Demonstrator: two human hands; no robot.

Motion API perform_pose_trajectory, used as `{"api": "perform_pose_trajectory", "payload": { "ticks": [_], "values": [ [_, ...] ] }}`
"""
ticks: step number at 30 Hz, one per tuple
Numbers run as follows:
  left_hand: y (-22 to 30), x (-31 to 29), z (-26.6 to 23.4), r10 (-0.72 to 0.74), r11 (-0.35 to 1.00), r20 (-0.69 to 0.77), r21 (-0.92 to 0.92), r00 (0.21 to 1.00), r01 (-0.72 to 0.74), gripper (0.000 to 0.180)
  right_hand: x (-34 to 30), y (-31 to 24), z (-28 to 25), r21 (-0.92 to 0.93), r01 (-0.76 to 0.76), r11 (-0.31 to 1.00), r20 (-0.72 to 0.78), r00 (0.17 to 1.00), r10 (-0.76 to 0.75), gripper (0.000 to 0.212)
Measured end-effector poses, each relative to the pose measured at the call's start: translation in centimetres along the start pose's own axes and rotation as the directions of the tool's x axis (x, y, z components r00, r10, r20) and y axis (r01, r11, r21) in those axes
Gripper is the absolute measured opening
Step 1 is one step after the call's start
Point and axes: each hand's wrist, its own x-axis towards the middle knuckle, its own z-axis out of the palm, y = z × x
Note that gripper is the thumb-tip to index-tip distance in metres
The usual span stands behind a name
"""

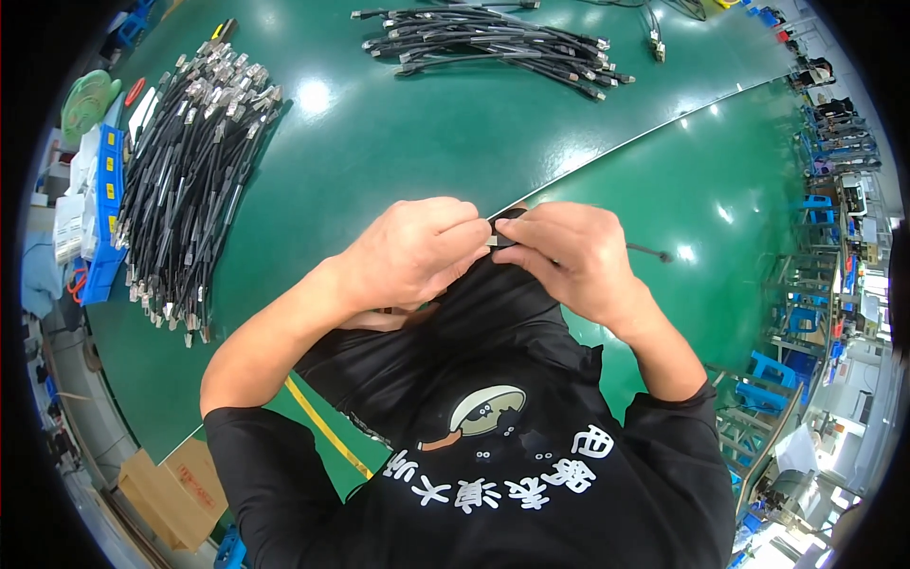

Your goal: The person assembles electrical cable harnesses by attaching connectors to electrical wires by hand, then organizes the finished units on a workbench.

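Observation:
Both hands meet in front of my chest, near the edge of a green worktable (351,152). My right hand (578,251) is closed in a pinch on a short black cable (507,241), close to its silvery metal plug. The cable's dark tail shows beyond the right wrist. My left hand (412,248) is also closed, its thumb and fingertips pressed together right at the plug. Whatever sits between the left fingertips is hidden.
A thick pile of black cables with metal plugs (190,175) lies on the table's left, beside blue bins (110,190). Another cable bundle (493,45) lies at the far side. A cardboard box (171,493) stands lower left. Blue stools (766,379) are at the right.

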Motion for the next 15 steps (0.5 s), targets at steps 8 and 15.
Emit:
{"api": "perform_pose_trajectory", "payload": {
  "ticks": [8, 15],
  "values": [
    [0.2, -0.2, 0.0, -0.586, 0.536, 0.262, -0.584, 0.767, 0.610, 0.019, 0.9, 0.7, -0.5, 0.053, -0.064, 0.997, 0.078, 0.995, 0.060, 0.029],
    [0.7, 0.3, -0.4, -0.581, -0.077, 0.523, -0.798, 0.623, 0.598, 0.024, 0.1, 1.3, 1.3, -0.103, 0.103, 0.989, -0.057, 0.992, -0.109, 0.033]
  ]
}}
